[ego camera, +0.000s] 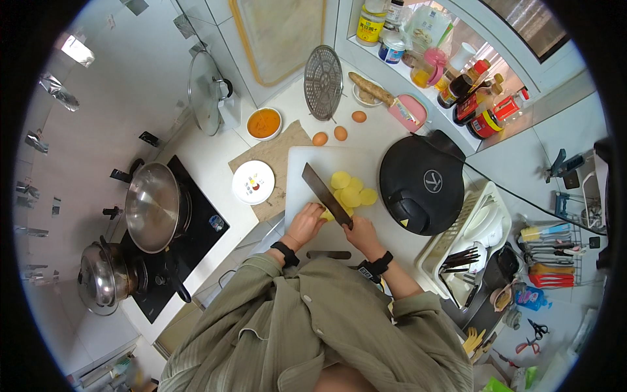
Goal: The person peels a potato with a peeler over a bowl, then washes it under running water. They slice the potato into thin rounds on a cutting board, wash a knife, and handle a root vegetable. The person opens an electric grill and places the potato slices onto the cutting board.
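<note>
My right hand [363,237] grips the handle of a dark-bladed kitchen cleaver [321,187], whose blade slants away to the upper left over a white cutting board [300,169]. With bent fingertips, my left hand [304,226] holds a piece of peeled potato [327,214] against the board, left of the blade. Several thin yellow potato slices [350,197] lie overlapped on the blade's right side. The blade hides part of the potato. Closer to my body, a dark, long object [328,255] lies at the board's near edge; its kind is unclear.
Right of the board sits a black round appliance [416,196], then a dish rack [470,230]. A lidded white dish [253,182], a bowl of orange liquid [264,123], brown eggs [340,133] and a metal steamer rack [323,83] surround it. A wok [153,208] stands on the left cooktop.
</note>
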Demonstrator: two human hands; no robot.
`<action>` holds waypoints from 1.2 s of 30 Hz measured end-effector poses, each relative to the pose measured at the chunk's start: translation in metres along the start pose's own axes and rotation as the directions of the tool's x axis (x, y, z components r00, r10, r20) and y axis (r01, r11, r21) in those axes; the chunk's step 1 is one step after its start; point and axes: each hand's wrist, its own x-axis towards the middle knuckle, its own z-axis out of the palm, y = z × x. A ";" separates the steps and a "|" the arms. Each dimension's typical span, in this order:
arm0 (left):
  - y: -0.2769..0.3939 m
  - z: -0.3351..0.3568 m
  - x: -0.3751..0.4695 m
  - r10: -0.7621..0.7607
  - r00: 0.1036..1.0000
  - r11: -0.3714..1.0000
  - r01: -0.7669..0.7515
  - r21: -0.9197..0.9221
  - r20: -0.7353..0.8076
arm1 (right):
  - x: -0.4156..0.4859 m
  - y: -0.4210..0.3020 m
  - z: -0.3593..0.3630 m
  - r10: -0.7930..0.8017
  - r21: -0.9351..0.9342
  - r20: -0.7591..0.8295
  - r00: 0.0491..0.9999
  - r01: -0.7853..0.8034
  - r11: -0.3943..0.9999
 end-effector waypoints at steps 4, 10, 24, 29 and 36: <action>0.000 0.002 0.000 -0.037 0.999 0.999 0.037 0.014 0.006 | -0.014 -0.015 -0.020 -0.002 -0.014 -0.023 1.000 0.001 1.000; 0.000 0.002 0.003 -0.040 0.999 0.998 0.039 0.053 0.022 | -0.026 -0.024 -0.034 -0.037 -0.002 -0.003 0.999 0.037 0.999; -0.002 0.000 0.003 -0.058 0.998 0.998 0.059 -0.016 0.028 | -0.049 -0.016 -0.045 0.008 -0.061 0.081 0.997 -0.003 0.998; -0.005 0.001 0.003 -0.097 0.995 0.994 0.098 -0.047 0.014 | -0.033 -0.012 -0.028 -0.059 -0.086 0.076 0.995 0.065 0.994; -0.004 0.001 0.005 -0.137 0.990 0.987 0.135 -0.083 -0.022 | 0.004 0.001 0.016 -0.042 -0.102 0.037 0.998 0.046 0.994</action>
